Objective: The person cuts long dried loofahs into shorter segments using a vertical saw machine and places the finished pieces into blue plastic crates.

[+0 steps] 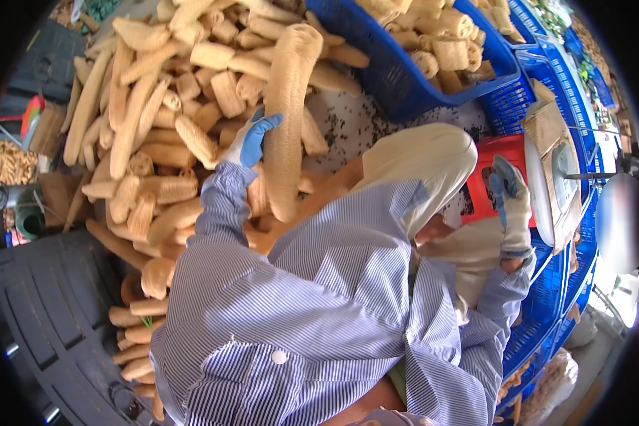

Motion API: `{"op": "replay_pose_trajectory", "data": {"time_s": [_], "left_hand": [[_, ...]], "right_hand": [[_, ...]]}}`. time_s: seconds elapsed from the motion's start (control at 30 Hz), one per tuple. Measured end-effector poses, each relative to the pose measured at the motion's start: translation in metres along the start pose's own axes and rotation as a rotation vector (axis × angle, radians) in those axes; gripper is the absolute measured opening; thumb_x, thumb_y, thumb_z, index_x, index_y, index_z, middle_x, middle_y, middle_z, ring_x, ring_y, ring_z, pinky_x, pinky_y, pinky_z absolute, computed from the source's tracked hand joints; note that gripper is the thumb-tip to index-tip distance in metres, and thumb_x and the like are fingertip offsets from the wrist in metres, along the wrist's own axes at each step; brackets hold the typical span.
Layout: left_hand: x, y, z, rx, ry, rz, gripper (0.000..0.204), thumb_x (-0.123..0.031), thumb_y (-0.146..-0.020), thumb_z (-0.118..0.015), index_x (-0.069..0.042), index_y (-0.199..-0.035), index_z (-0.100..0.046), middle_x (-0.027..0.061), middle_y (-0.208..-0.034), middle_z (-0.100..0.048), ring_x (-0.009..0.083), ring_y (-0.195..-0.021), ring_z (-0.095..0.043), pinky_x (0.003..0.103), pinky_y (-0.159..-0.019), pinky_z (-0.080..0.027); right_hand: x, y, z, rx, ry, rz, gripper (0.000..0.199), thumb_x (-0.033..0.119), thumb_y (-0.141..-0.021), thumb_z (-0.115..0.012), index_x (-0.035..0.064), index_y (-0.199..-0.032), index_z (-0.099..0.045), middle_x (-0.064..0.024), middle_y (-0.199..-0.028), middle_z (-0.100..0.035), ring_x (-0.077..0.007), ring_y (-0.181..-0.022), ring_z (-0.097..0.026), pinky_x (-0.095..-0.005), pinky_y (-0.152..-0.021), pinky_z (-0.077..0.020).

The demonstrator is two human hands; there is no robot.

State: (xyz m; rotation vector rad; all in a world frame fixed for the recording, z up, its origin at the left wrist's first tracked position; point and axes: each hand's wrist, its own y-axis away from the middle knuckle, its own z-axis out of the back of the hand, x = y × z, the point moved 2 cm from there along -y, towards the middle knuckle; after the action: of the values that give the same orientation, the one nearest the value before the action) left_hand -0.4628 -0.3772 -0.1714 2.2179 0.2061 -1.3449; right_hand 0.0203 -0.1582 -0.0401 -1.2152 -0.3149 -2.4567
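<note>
My left hand (254,139), in a white glove with a blue palm, is wrapped round the middle of a long, tan dried loofah (290,117). The loofah stands nearly lengthwise in view, its wide end with open holes at the far side. Beneath and to the left of it spreads a big heap of dried loofahs (165,153), some long and whole, some short pieces. Over on the right, my right hand (510,202) is raised in a similar glove beside a red plastic stool or crate (481,174). Its fingers look stretched out, with nothing visible in them.
A blue plastic crate (412,106) of short loofah pieces stands ahead. More blue crates (532,319) line the right, next to a white scale-like device (554,188) with cardboard on it. Dark seeds (358,128) litter the pale surface. A dark grey ribbed panel (46,312) lies at left.
</note>
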Motion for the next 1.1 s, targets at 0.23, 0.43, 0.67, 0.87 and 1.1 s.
{"op": "replay_pose_trajectory", "data": {"time_s": [0.23, 0.43, 0.67, 0.87, 1.1], "left_hand": [[-0.054, -0.05, -0.161, 0.493, 0.653, -0.111, 0.052, -0.037, -0.1, -0.06, -0.004, -0.139, -0.052, 0.012, -0.135, -0.06, 0.0293, -0.123, -0.057, 0.044, -0.109, -0.044], [-0.05, -0.043, -0.335, 0.773, 0.84, -0.134, 0.048, -0.032, -0.103, -0.057, -0.004, -0.141, -0.048, 0.0126, -0.137, -0.057, 0.027, -0.127, -0.054, 0.044, -0.11, -0.043], [-0.04, -0.032, -0.425, 0.697, 0.509, -0.332, 0.053, -0.013, -0.101, -0.055, -0.01, -0.151, -0.036, 0.009, -0.145, -0.05, 0.026, -0.134, -0.049, 0.045, -0.113, -0.041], [-0.027, -0.029, -0.478, 0.977, -0.024, -0.342, 0.077, 0.001, -0.093, -0.06, -0.015, -0.159, -0.024, 0.0102, -0.154, -0.04, 0.0191, -0.139, -0.042, 0.032, -0.112, -0.038], [0.035, -0.033, -0.558, 1.019, -0.135, -0.318, 0.056, 0.002, -0.086, -0.071, -0.01, -0.137, -0.052, 0.0007, -0.122, -0.06, 0.0105, -0.108, -0.057, 0.026, -0.098, -0.048]], "right_hand": [[0.082, 0.029, -0.044, -0.061, 0.022, 0.501, 0.092, 0.023, -0.073, -0.088, 0.0028, -0.15, -0.041, -0.0164, -0.137, -0.056, -0.0312, -0.123, -0.057, -0.0408, -0.104, -0.0456], [0.076, 0.051, -0.022, -0.356, -0.707, 0.365, 0.084, 0.033, -0.082, -0.082, -0.0033, -0.146, -0.043, -0.0141, -0.137, -0.056, -0.022, -0.118, -0.057, -0.0346, -0.103, -0.0452], [-0.032, 0.126, 0.16, -0.625, -0.615, 0.21, 0.078, 0.043, -0.078, -0.079, -0.0032, -0.136, -0.056, -0.012, -0.126, -0.063, -0.0198, -0.119, -0.058, -0.0323, -0.104, -0.0436], [-0.098, 0.192, 0.299, -0.636, -0.512, 0.101, 0.077, 0.044, -0.087, -0.07, -0.0047, -0.142, -0.05, -0.0133, -0.137, -0.058, -0.0202, -0.121, -0.058, -0.0326, -0.108, -0.0427], [-0.091, 0.178, 0.327, -1.372, 0.552, -0.05, 0.075, 0.035, -0.087, -0.078, 0.0059, -0.148, -0.045, -0.0116, -0.138, -0.055, -0.025, -0.125, -0.054, -0.0347, -0.107, -0.044]]}}
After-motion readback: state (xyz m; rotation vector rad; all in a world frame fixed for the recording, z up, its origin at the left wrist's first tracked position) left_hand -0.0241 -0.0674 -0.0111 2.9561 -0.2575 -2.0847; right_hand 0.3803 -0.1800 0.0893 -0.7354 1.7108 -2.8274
